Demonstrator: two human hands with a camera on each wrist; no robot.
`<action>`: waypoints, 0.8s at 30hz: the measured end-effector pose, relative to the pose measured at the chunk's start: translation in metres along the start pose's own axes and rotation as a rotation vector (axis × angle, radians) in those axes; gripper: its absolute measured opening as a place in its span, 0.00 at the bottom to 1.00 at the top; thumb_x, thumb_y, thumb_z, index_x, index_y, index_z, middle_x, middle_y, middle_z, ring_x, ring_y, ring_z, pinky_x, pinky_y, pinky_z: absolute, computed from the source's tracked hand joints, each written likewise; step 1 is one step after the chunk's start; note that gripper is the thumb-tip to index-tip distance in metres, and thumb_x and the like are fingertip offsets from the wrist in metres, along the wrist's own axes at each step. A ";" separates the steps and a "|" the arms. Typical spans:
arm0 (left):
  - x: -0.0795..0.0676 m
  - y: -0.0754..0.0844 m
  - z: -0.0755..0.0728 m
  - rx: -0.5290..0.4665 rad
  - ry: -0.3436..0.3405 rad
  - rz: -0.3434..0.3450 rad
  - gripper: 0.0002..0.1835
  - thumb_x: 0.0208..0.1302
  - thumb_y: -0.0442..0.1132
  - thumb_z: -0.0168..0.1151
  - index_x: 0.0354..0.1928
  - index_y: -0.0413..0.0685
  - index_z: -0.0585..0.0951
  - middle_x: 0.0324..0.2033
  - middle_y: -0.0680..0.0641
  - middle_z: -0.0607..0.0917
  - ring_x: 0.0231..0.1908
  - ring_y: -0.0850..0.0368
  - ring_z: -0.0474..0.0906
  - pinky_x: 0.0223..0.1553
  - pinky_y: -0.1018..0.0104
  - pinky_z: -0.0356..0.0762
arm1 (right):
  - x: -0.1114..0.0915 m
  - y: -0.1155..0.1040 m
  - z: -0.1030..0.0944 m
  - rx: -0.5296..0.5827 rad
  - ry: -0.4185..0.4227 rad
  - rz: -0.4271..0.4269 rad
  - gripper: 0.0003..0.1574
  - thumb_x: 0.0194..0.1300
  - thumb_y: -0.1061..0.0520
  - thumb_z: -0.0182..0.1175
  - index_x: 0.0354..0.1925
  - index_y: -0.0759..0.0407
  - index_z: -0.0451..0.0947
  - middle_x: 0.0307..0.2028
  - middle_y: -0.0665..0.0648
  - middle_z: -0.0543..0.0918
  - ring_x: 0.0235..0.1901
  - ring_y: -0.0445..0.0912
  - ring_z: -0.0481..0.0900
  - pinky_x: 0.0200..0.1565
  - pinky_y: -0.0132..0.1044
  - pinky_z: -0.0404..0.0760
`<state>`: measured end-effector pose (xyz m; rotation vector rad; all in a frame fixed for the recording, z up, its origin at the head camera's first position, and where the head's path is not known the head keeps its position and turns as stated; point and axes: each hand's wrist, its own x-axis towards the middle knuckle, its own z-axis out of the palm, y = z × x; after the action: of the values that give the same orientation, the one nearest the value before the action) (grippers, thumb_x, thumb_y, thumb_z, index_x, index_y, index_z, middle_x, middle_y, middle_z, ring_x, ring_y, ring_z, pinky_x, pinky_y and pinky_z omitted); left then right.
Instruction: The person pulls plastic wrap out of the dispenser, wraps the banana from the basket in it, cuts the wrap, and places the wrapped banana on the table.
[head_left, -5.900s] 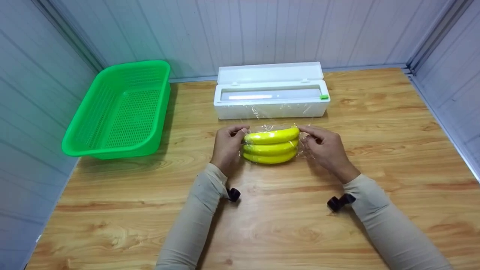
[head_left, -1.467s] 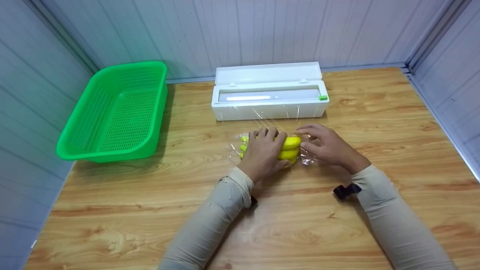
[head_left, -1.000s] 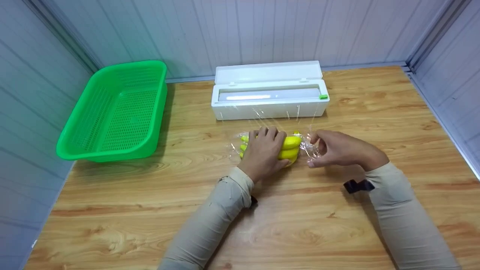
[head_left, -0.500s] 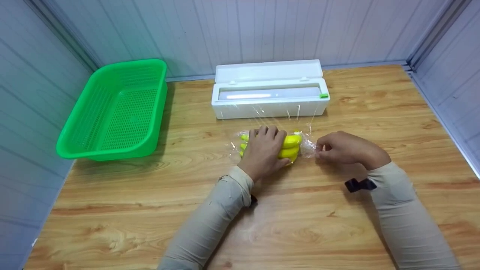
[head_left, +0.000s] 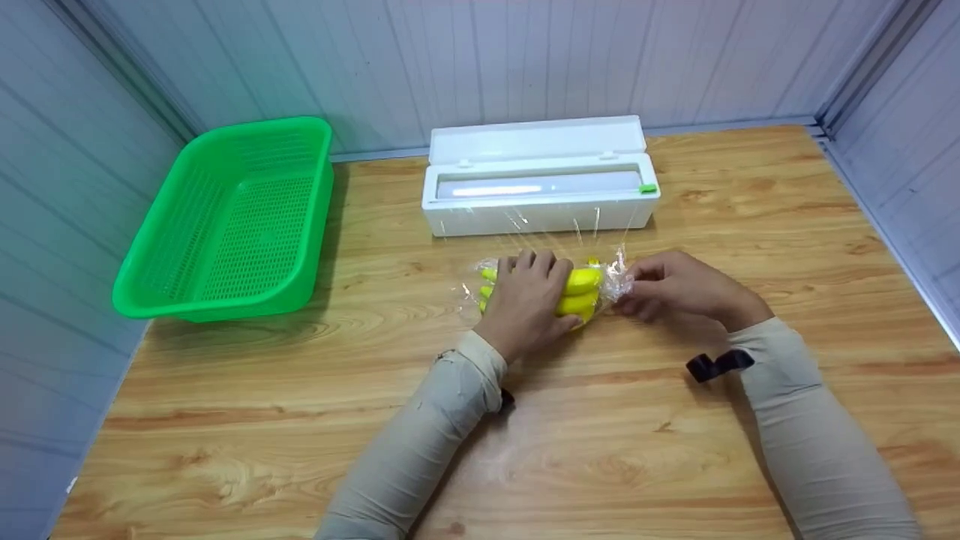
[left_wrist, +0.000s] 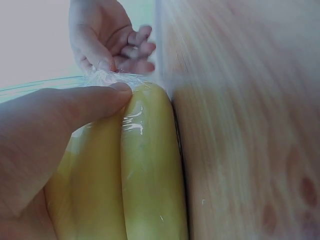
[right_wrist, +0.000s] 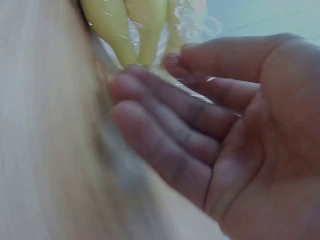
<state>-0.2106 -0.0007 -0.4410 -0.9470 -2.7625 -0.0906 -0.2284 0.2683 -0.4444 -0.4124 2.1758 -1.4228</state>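
Note:
A bunch of yellow bananas (head_left: 579, 303) lies on the wooden table, covered in clear plastic wrap (head_left: 617, 279). My left hand (head_left: 525, 306) grips the bunch from above, fingers over its far side and thumb along the near side. In the left wrist view the thumb presses on the wrapped bananas (left_wrist: 152, 160). At the bunch's right end, my right hand (head_left: 679, 289) pinches gathered wrap between thumb and index finger. Its other fingers (right_wrist: 160, 145) are loosely bent in the right wrist view. Wrap stretches from the bunch back to the white dispenser box (head_left: 540, 218).
The dispenser box stands with its lid (head_left: 536, 140) raised, a film roll (head_left: 592, 183) inside and a green slider (head_left: 647, 189) at its right end. At the left stands a green plastic basket (head_left: 321, 225). Pale panel walls (head_left: 517, 60) bound the table (head_left: 585, 450).
The left hand has moved from the bunch's left end onto its top. My right hand went right, drawing out the wrap, and now gathers it back closer to the bananas.

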 end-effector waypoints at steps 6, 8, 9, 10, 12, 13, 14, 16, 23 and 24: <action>-0.001 0.000 0.000 -0.002 0.005 0.000 0.36 0.56 0.69 0.66 0.56 0.52 0.73 0.43 0.50 0.75 0.45 0.52 0.69 0.47 0.56 0.67 | 0.005 0.008 0.004 0.152 0.102 -0.106 0.19 0.69 0.57 0.64 0.48 0.74 0.81 0.43 0.64 0.87 0.40 0.52 0.86 0.45 0.43 0.85; 0.000 0.000 0.000 0.000 0.004 -0.002 0.36 0.56 0.69 0.66 0.56 0.52 0.73 0.43 0.50 0.76 0.45 0.52 0.69 0.47 0.56 0.67 | 0.005 0.008 0.005 0.234 0.101 -0.111 0.20 0.71 0.57 0.62 0.50 0.75 0.80 0.45 0.64 0.86 0.41 0.52 0.86 0.47 0.44 0.84; -0.001 0.000 0.000 -0.002 0.006 -0.003 0.36 0.56 0.69 0.66 0.56 0.52 0.73 0.43 0.50 0.76 0.45 0.52 0.69 0.48 0.56 0.67 | 0.005 0.008 0.005 0.270 0.102 -0.111 0.21 0.72 0.57 0.61 0.51 0.76 0.79 0.46 0.65 0.86 0.42 0.52 0.86 0.48 0.45 0.83; -0.001 0.000 0.000 -0.002 0.006 -0.003 0.36 0.56 0.69 0.67 0.56 0.52 0.73 0.44 0.50 0.76 0.45 0.52 0.69 0.48 0.56 0.67 | 0.005 0.007 0.006 0.304 0.098 -0.112 0.23 0.73 0.56 0.59 0.53 0.77 0.78 0.46 0.65 0.85 0.43 0.53 0.86 0.49 0.46 0.83; -0.001 0.000 0.000 -0.002 0.006 -0.004 0.37 0.56 0.69 0.66 0.57 0.52 0.73 0.44 0.50 0.76 0.46 0.52 0.69 0.48 0.56 0.67 | 0.006 0.007 0.008 0.331 0.092 -0.109 0.25 0.74 0.54 0.58 0.54 0.77 0.77 0.48 0.67 0.84 0.44 0.55 0.86 0.50 0.47 0.82; -0.001 0.000 -0.001 -0.003 0.005 -0.004 0.37 0.56 0.69 0.66 0.57 0.52 0.73 0.45 0.49 0.76 0.46 0.52 0.69 0.48 0.56 0.67 | 0.006 0.006 0.008 0.318 0.094 -0.107 0.26 0.74 0.53 0.59 0.55 0.76 0.77 0.49 0.67 0.84 0.45 0.55 0.86 0.50 0.47 0.82; -0.001 0.000 0.000 -0.003 0.004 -0.005 0.37 0.56 0.69 0.66 0.57 0.52 0.73 0.45 0.49 0.76 0.46 0.52 0.69 0.48 0.55 0.67 | 0.006 0.006 0.009 0.283 0.101 -0.109 0.26 0.73 0.52 0.60 0.55 0.74 0.78 0.50 0.66 0.83 0.46 0.54 0.85 0.50 0.45 0.82; -0.001 0.000 0.000 -0.001 0.000 -0.005 0.37 0.56 0.69 0.66 0.58 0.51 0.72 0.45 0.49 0.76 0.47 0.51 0.69 0.49 0.55 0.67 | 0.006 0.005 0.011 0.200 0.114 -0.125 0.25 0.70 0.52 0.64 0.55 0.71 0.79 0.51 0.65 0.82 0.48 0.52 0.83 0.51 0.41 0.82; 0.000 0.000 0.000 -0.034 0.002 -0.001 0.36 0.56 0.67 0.67 0.56 0.51 0.72 0.45 0.49 0.75 0.46 0.51 0.68 0.48 0.55 0.66 | 0.010 0.006 0.019 0.149 0.144 -0.195 0.24 0.62 0.65 0.69 0.54 0.71 0.74 0.51 0.64 0.80 0.49 0.49 0.82 0.51 0.34 0.81; 0.000 0.000 0.000 -0.036 0.004 0.001 0.35 0.56 0.67 0.67 0.56 0.51 0.72 0.45 0.49 0.75 0.46 0.51 0.68 0.48 0.55 0.65 | 0.011 0.007 0.020 0.168 0.158 -0.205 0.23 0.62 0.67 0.68 0.54 0.72 0.74 0.50 0.64 0.80 0.48 0.49 0.82 0.50 0.34 0.81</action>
<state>-0.2106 -0.0012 -0.4406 -0.9563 -2.7656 -0.1427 -0.2258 0.2505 -0.4597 -0.4874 2.1637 -1.7905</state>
